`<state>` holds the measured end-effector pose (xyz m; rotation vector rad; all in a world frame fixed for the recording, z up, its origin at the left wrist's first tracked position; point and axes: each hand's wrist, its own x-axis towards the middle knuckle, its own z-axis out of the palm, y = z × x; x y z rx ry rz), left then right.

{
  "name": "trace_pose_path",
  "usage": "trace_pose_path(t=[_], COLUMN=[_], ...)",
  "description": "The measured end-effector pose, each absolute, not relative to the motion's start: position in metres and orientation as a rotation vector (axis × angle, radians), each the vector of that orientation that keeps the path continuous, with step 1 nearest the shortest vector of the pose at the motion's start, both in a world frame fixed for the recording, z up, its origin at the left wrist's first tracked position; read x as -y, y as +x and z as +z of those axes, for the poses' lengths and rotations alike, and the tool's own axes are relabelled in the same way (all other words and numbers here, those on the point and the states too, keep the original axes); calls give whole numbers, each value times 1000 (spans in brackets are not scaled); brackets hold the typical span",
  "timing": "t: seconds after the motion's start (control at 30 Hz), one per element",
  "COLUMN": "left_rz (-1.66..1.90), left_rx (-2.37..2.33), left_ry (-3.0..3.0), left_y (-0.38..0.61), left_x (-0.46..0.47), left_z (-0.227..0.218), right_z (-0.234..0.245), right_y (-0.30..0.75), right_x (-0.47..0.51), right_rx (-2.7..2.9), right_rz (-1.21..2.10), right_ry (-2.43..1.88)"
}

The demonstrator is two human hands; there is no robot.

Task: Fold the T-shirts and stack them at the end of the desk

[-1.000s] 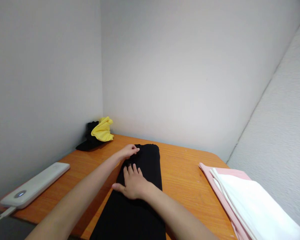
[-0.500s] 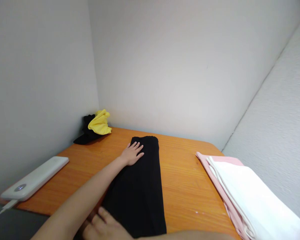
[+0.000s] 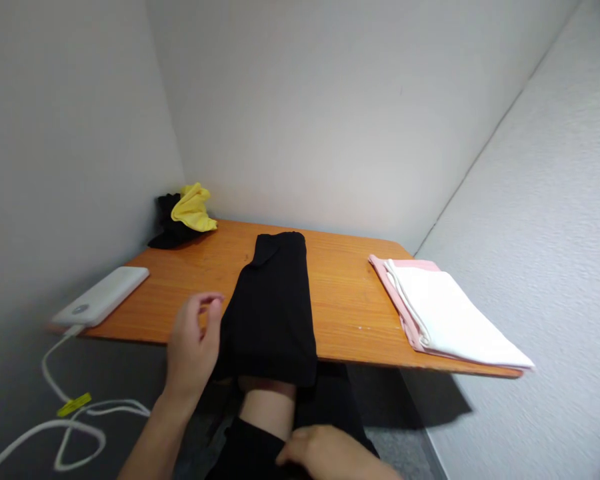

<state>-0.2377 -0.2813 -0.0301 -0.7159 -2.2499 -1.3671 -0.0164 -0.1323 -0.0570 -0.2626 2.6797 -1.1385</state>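
A long black folded garment [image 3: 275,307] lies on the wooden table. Its front end hangs over the near edge above my bare knee, and a small flap is turned over at its far left corner. My left hand [image 3: 193,343] is raised just left of the garment, fingers loosely curled, with a gap between thumb and fingers and nothing between them. Low in the view, my right hand [image 3: 330,453] is over the black clothing on my lap. It is blurred and its fingertips are mostly hidden.
On the table's right [image 3: 347,287], a white folded cloth [image 3: 445,307] lies over a pink one [image 3: 397,297]. A yellow cloth [image 3: 194,208] and a black cap-like item [image 3: 173,233] sit at back left. A white power bank [image 3: 105,293] with a cable [image 3: 50,377] is at left.
My left hand has lifted off the garment and come back toward me. My right hand has moved right, to my lap. The garment's far left corner is now turned over. The view has tilted down.
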Motion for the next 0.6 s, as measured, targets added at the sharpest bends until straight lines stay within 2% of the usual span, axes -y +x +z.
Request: trace_pose_path(t=[0.13, 0.2, 0.3, 0.4, 0.6], left_rz=[-1380, -1421, -1499, -1666, -2450], left_rx=[2445, 2554, 2676, 2732, 2613], left_ry=[-335, -323, -344, -412, -246], left_y=[-198, -192, -194, -197, -178], left_x=[333, 335, 322, 313, 338], left_z=[-78, -97, -111, -107, -83], right_z=[-77, -90, -106, -107, -82], right_y=[-1, -6, -26, -43, -24], right_x=[96, 88, 91, 107, 124], right_rx=[-2675, -2601, -2342, -2068, -1709], right_rz=[-1580, -1915, -2342, -2643, -2830], right_ry=[549, 695, 735, 689, 539])
